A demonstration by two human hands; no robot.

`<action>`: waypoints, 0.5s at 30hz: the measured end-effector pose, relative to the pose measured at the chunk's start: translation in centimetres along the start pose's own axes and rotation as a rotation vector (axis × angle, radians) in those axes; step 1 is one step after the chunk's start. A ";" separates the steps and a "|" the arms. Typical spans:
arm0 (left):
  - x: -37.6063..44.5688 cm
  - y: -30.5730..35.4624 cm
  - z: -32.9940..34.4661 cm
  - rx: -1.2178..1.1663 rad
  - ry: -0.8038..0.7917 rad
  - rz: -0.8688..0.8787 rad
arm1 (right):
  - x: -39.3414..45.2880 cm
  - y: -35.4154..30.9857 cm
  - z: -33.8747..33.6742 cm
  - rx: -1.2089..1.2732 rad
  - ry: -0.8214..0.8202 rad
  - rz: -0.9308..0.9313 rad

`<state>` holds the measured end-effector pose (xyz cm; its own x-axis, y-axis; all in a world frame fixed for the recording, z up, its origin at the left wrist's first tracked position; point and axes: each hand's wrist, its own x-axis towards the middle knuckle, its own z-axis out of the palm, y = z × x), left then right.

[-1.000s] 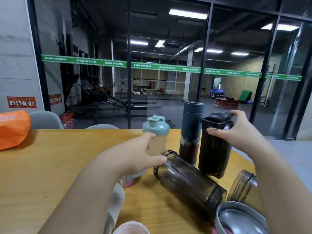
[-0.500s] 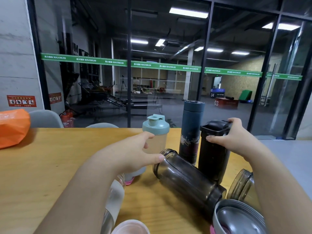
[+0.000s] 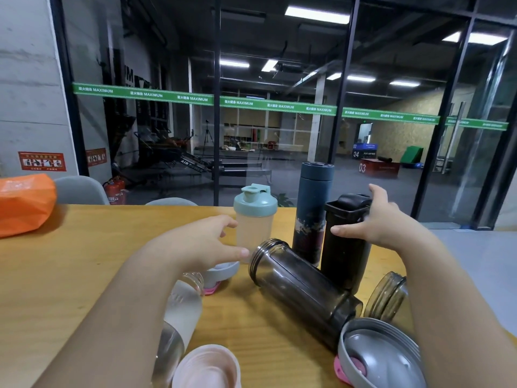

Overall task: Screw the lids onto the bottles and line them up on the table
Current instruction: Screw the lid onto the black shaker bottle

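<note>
Several bottles and loose lids share a wooden table [image 3: 70,275], seen from above the person's forearms. At the bottom edge of the frame lie a pale pink lid [image 3: 207,366], a clear bottle [image 3: 179,317] on its side with no cap, and at lower right a grey lid [image 3: 383,357] turned inside up. Just above these, at centre, a smoky dark bottle [image 3: 303,291] lies on its side, mouth open, and another uncapped clear bottle [image 3: 387,295] peeks out at right.

In the middle of the frame the left hand [image 3: 204,242] hovers with fingers loosely spread, gripping nothing, just in front of a small grey lid [image 3: 222,271]. To the right, the right hand [image 3: 375,219] is wrapped around the upper part of a black shaker bottle [image 3: 347,242] that stands upright with its lid on.

Further back stand two more capped bottles — a pale shaker with a teal lid [image 3: 255,219] and a tall navy flask [image 3: 312,211]. So three look finished and roughly in a row; about three bottles still need lids. An orange bag [image 3: 23,204] sits at far left.
</note>
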<state>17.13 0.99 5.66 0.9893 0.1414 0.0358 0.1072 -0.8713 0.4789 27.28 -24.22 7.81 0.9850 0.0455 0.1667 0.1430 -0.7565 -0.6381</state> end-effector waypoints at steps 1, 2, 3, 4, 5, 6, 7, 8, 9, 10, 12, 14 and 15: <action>0.1 -0.1 0.1 0.013 0.002 -0.012 | -0.1 -0.2 -0.2 -0.034 0.009 -0.024; 0.1 -0.3 0.1 0.030 0.003 -0.025 | -0.3 -0.4 -0.3 -0.071 0.021 -0.050; 0.2 -0.4 0.2 0.048 0.003 -0.036 | -0.5 -0.7 -0.4 -0.105 0.032 -0.078; 0.2 -0.5 0.2 0.064 0.003 -0.046 | -0.7 -1.0 -0.5 -0.131 0.041 -0.106; 0.3 -0.6 0.3 0.075 0.002 -0.055 | -1.0 -1.4 -0.5 -0.149 0.047 -0.135; 0.3 -0.7 0.3 0.081 0.001 -0.060 | -1.3 -1.8 -0.5 -0.161 0.050 -0.161; 0.3 -0.7 0.3 0.084 -0.001 -0.061 | -1.7 -2.3 -0.5 -0.166 0.049 -0.188; 0.3 -0.7 0.3 0.082 -0.005 -0.059 | -2.1 -2.8 -0.4 -0.165 0.046 -0.218; 0.3 -0.7 0.3 0.080 -0.011 -0.054 | -2.4 -3.2 -0.2 -0.163 0.042 -0.251; 0.3 -0.6 0.3 0.077 -0.018 -0.048 | -2.8 -3.7 0.0 -0.166 0.034 -0.282; 0.2 -0.5 0.3 0.072 -0.023 -0.034 | -3.4 -4.4 0.6 -0.176 0.008 -0.340; 0.1 -0.3 0.2 0.072 -0.014 -0.026 | -3.8 -4.9 1.4 -0.179 -0.037 -0.385; 0.1 -0.2 0.1 0.071 -0.008 -0.025 | -3.9 -5.2 1.8 -0.185 -0.063 -0.398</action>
<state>17.20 1.07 5.46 0.9871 0.1594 0.0172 0.1378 -0.8988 0.4161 22.84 -19.32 9.08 0.8617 0.3919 0.3223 0.4978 -0.7761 -0.3872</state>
